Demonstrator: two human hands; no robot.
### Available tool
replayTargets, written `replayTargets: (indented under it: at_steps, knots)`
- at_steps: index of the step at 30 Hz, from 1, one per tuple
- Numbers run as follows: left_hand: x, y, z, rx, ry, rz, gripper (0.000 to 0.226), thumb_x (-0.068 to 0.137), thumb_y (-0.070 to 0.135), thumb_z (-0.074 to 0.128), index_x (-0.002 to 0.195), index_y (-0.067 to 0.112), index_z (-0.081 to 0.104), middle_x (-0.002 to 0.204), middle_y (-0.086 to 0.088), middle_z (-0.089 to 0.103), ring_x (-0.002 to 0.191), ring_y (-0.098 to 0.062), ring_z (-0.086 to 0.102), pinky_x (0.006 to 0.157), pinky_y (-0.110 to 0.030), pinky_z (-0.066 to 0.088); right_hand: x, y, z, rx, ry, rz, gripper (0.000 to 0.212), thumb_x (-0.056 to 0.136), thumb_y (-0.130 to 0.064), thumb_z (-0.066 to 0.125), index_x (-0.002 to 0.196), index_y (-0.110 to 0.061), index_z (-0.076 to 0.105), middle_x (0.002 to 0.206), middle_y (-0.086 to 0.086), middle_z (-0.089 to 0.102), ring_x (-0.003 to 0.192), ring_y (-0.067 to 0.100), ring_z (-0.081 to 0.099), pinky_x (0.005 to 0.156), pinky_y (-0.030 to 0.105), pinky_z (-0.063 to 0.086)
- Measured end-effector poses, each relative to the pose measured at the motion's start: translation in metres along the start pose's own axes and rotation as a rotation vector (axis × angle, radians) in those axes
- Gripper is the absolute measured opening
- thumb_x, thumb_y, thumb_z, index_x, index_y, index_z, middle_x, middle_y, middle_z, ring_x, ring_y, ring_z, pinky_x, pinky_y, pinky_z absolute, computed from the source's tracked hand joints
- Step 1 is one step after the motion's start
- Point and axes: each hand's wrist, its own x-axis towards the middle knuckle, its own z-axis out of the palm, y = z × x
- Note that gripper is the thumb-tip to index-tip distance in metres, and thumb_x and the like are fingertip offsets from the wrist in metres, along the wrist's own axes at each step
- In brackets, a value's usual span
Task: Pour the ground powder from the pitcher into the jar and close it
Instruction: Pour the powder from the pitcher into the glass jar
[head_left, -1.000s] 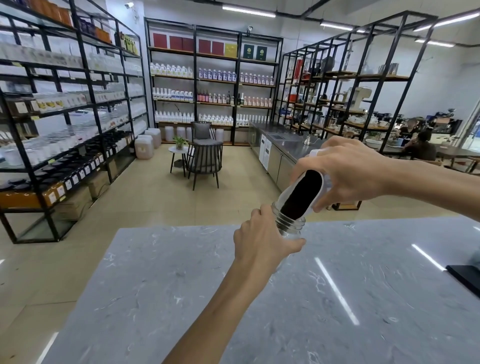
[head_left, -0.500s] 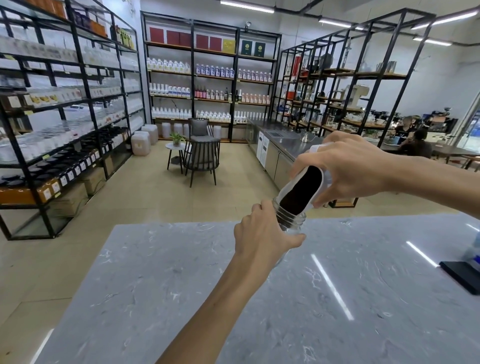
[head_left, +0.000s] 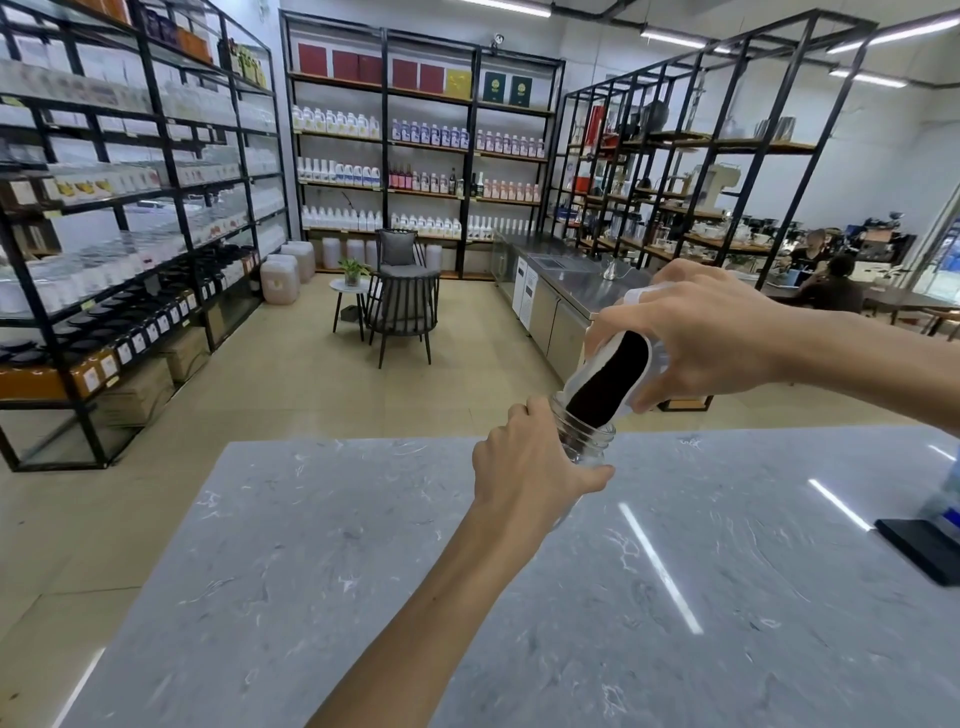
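Observation:
My left hand (head_left: 530, 467) is wrapped around a clear glass jar (head_left: 587, 441) that stands near the far edge of the grey marble counter (head_left: 415, 571); only the jar's threaded neck shows past my fingers. My right hand (head_left: 696, 338) grips a white pitcher (head_left: 597, 374) tipped steeply, its lip at the jar's mouth. Dark ground powder (head_left: 608, 384) fills the pitcher's opening and slides toward the jar. No lid is in sight.
A black flat object (head_left: 924, 545) lies at the counter's right edge with a blurred bottle (head_left: 948, 499) on it. Beyond the counter are black metal shelves (head_left: 130, 234), a chair (head_left: 400, 306), a steel cabinet (head_left: 561, 301) and seated people at the far right.
The pitcher has tilted a little further and the dark powder has slid lower toward the jar's mouth. Both hands keep their grips; the camera has shifted slightly.

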Motion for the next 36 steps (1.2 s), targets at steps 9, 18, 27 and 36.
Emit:
replayTargets:
  at_steps: [9, 18, 27, 36]
  knots:
    - [-0.001, 0.001, 0.001, 0.008, -0.012, 0.013, 0.074, 0.07, 0.069, 0.074, 0.112, 0.015, 0.047, 0.097, 0.002, 0.052, 0.08, -0.021, 0.048, 0.069, -0.033, 0.035, 0.003, 0.001, 0.004, -0.064, -0.025, -0.022, 0.064, 0.067, -0.058, 0.08, 0.12, -0.052, 0.044, 0.094, -0.028, 0.047, 0.1, 0.009, 0.057, 0.105, 0.038, 0.026]
    - [-0.001, 0.001, 0.001, 0.022, -0.018, 0.021, 0.073, 0.071, 0.068, 0.074, 0.112, 0.014, 0.047, 0.096, 0.002, 0.05, 0.08, -0.022, 0.047, 0.069, -0.033, 0.035, 0.004, 0.0, 0.004, -0.116, -0.033, -0.045, 0.066, 0.067, -0.06, 0.079, 0.12, -0.052, 0.041, 0.101, -0.023, 0.063, 0.1, 0.011, 0.06, 0.104, 0.038, 0.029]
    - [0.0, 0.004, 0.006, 0.024, -0.013, 0.023, 0.073, 0.071, 0.067, 0.075, 0.113, 0.014, 0.048, 0.1, 0.0, 0.054, 0.079, -0.022, 0.046, 0.069, -0.032, 0.034, 0.002, -0.001, 0.01, -0.143, -0.012, -0.076, 0.066, 0.063, -0.055, 0.083, 0.119, -0.048, 0.047, 0.084, -0.027, 0.054, 0.092, 0.012, 0.063, 0.1, 0.04, 0.033]
    - [0.001, 0.006, 0.011, 0.06, -0.018, 0.041, 0.075, 0.072, 0.066, 0.075, 0.116, 0.013, 0.048, 0.099, 0.0, 0.052, 0.086, -0.024, 0.057, 0.069, -0.031, 0.034, 0.002, -0.002, 0.013, -0.182, -0.013, -0.089, 0.068, 0.063, -0.053, 0.083, 0.121, -0.047, 0.048, 0.101, -0.019, 0.068, 0.094, 0.016, 0.066, 0.101, 0.042, 0.034]
